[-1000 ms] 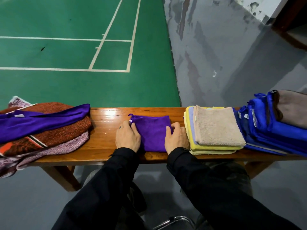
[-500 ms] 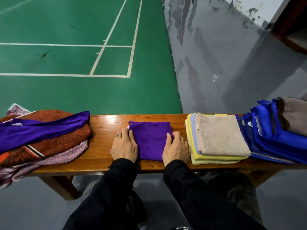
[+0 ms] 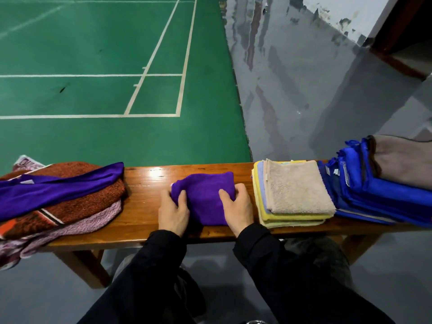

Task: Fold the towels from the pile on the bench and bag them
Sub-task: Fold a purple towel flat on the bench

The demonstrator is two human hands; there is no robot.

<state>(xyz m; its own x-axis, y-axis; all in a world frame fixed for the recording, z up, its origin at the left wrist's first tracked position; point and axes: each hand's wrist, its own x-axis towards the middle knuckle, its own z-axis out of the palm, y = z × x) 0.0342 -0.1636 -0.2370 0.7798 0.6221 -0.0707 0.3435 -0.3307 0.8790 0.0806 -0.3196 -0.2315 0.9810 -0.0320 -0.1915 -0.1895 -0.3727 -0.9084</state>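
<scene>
Both hands — left (image 3: 173, 212), right (image 3: 238, 206) — now grip the small folded purple microfibre towel (image 3: 205, 197), fingers curled round its sides instead of pressing flat; lift-off from the glossy wooden table (image 3: 142, 202) looks imminent — folding done.

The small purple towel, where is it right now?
In the head view the small purple towel lies mid-bench, gripped by the left hand and right hand, between the unfolded pile and the folded beige-topped stack.
</scene>
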